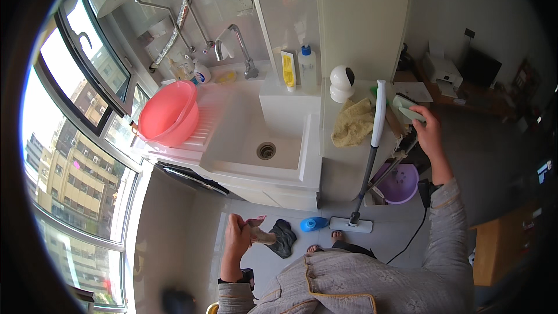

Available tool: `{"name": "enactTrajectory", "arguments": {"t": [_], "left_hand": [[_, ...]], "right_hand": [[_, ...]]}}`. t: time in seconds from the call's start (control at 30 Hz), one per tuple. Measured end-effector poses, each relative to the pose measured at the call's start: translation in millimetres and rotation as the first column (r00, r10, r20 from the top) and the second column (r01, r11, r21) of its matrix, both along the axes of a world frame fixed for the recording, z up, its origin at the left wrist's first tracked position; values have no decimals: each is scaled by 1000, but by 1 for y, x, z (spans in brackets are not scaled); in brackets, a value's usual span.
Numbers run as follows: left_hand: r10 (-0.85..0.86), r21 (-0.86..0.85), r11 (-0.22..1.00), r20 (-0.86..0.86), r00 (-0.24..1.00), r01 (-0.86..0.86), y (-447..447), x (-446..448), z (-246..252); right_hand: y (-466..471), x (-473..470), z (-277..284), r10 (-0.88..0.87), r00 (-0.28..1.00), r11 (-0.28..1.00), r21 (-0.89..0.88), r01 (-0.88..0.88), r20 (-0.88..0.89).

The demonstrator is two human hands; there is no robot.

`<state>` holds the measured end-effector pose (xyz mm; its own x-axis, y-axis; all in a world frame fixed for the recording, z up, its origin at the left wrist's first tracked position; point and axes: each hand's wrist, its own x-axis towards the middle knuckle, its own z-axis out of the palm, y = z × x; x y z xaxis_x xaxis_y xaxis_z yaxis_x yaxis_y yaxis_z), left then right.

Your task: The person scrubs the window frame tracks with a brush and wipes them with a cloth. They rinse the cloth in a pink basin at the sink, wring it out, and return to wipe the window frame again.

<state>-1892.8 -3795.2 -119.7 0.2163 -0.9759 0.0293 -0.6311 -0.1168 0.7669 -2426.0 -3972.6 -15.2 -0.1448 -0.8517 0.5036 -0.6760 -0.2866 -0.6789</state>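
My left hand [236, 234] is closed on a small bundle of cloth [263, 236], part pinkish and part pale, held above the floor at the lower middle. Out to the right, my right hand [428, 130] grips a pale green scrubbing brush [404, 105] with dark bristles, over the end of the counter. A flat mop [368, 165] with a white grip stands upright beside the counter, its head on the floor. Near it a yellowish cloth [354, 123] lies crumpled on the counter. A dark cloth [283, 239] lies on the floor beyond my left hand.
A white sink [237, 139] lies ahead, with a pink basin [168, 115] tilted on its ribbed drainboard. A blue bottle [311, 223] is on the floor beside the mop head. A purple basin [397, 185] sits below the counter's right end. Windows line the left side.
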Motion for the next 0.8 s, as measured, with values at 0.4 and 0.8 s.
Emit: {"name": "enactTrajectory", "arguments": {"t": [0.4, 0.8], "left_hand": [[379, 61, 925, -68, 923, -375, 33, -30, 35], [352, -40, 936, 83, 932, -350, 44, -22, -2]], "right_hand": [[-209, -16, -54, 187, 973, 972, 166, -164, -133], [-225, -16, -75, 474, 880, 879, 82, -470, -35]]}}
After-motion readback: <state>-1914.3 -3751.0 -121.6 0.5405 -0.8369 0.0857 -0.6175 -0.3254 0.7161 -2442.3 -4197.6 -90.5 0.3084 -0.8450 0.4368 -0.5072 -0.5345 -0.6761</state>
